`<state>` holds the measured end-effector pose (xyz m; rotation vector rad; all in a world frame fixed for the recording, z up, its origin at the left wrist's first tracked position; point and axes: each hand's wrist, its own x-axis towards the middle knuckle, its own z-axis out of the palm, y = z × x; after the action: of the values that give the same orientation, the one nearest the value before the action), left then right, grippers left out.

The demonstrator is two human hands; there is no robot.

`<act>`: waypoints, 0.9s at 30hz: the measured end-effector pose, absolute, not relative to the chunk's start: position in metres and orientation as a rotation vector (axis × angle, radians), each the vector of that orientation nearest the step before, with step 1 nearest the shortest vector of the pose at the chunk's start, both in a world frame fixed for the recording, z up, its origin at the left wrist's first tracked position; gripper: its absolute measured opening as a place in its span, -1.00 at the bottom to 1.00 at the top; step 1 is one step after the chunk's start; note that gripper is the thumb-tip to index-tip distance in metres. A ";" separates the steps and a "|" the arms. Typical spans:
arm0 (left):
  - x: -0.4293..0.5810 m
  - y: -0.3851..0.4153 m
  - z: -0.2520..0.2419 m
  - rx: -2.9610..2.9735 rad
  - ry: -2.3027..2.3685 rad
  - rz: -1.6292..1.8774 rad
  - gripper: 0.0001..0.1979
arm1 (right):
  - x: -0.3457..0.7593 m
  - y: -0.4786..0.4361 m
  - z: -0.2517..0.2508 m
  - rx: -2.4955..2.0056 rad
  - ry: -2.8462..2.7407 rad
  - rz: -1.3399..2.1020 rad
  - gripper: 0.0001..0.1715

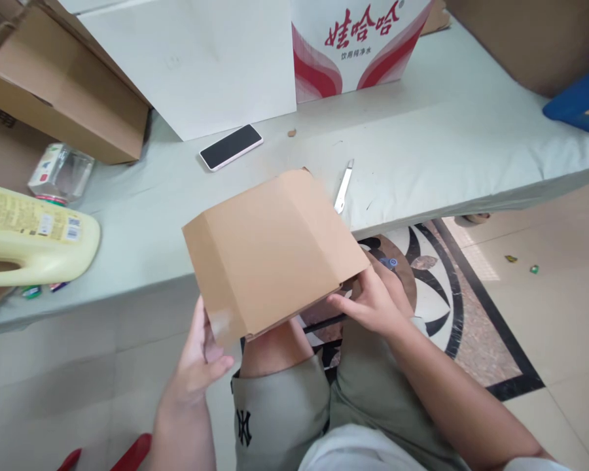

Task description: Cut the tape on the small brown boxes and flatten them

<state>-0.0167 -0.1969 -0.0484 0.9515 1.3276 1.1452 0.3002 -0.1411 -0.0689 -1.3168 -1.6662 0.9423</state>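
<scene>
A brown cardboard box (pixel 275 255) with folded side flaps lies tilted across the table's front edge, its near part over my lap. My left hand (pixel 199 360) holds its lower left corner, fingers partly hidden behind the flap and thumb at the near side. On the right, my right hand (pixel 373 301) grips the near right corner, with some fingers under the cardboard. A white utility knife (pixel 343 186) rests on the table just beyond the box's right side. Behind the box lies a phone (pixel 232 147) with a dark screen.
The cloth-covered table (pixel 451 131) carries a white carton with red print (pixel 358 46) at the back. To the left stand a brown carton (pixel 69 85), a clear plastic bottle (pixel 63 171) and a pale yellow jug (pixel 34 235). A blue container (pixel 582 101) sits far right.
</scene>
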 end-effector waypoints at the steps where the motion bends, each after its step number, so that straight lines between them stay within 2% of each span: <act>1: -0.014 -0.198 -0.051 0.961 1.350 1.171 0.01 | 0.299 -0.143 -0.069 -1.374 -1.613 0.866 -0.26; 3: -0.009 -0.197 -0.057 0.971 1.436 1.214 -0.12 | 0.298 -0.147 -0.067 -1.455 -1.544 0.711 -0.28; 6: -0.006 -0.192 -0.061 0.999 1.569 1.291 -0.37 | 0.299 -0.153 -0.063 -1.415 -1.537 0.688 -0.55; 8: -0.006 -0.190 -0.062 1.031 1.598 1.341 -0.43 | 0.303 -0.157 -0.060 -1.346 -1.526 0.786 -0.76; 10: -0.008 -0.190 -0.058 1.038 1.605 1.373 -0.43 | 0.307 -0.160 -0.057 -1.293 -1.493 0.868 -0.86; 13: -0.009 -0.191 -0.049 1.031 1.597 1.348 -0.45 | 0.311 -0.161 -0.051 -1.205 -1.448 0.930 -0.83; 16: -0.009 -0.194 -0.039 1.086 1.599 1.257 -0.48 | 0.308 -0.160 -0.044 -1.126 -1.372 1.011 -0.68; 20: -0.015 -0.209 -0.037 1.122 1.583 1.194 -0.39 | 0.299 -0.160 -0.044 -1.219 -1.232 1.123 -0.55; 23: -0.019 -0.213 -0.037 0.962 1.529 1.306 -0.38 | 0.300 -0.167 -0.051 -1.278 -1.080 1.163 -0.53; 27: -0.018 -0.198 -0.028 0.813 1.802 1.401 -0.46 | 0.315 -0.179 -0.049 -1.166 -1.173 1.206 -0.57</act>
<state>-0.0184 -0.1981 -0.0284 0.8131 1.8016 1.4008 0.3146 -0.1793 -0.0492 -1.1663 -1.1727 1.2061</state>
